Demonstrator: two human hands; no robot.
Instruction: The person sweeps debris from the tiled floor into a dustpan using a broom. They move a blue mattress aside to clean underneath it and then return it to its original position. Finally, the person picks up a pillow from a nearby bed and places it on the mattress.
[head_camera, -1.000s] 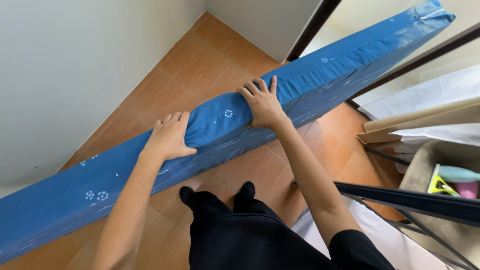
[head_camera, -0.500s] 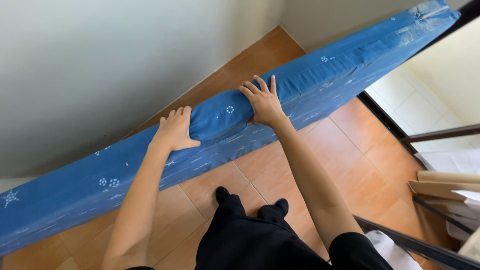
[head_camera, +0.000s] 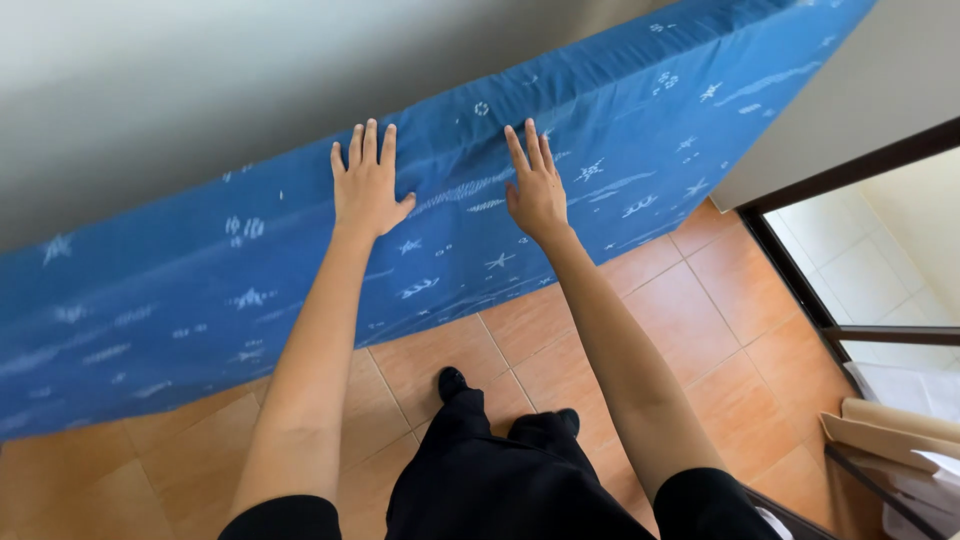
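A blue mattress (head_camera: 250, 290), standing on edge against the far wall (head_camera: 150, 90), is being pressed by the left hand (head_camera: 367, 185) and right hand (head_camera: 535, 190), both flat, fingers spread wide, nothing being gripped.

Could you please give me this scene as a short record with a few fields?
setting: indoor corner with orange floor tiles and a pale wall
main thing: blue mattress with white patterns, standing on its edge against the wall
left hand: flat on the mattress, fingers spread
right hand: flat on the mattress, fingers spread
person: black trousers, dark socks
right side: dark door frame, cardboard
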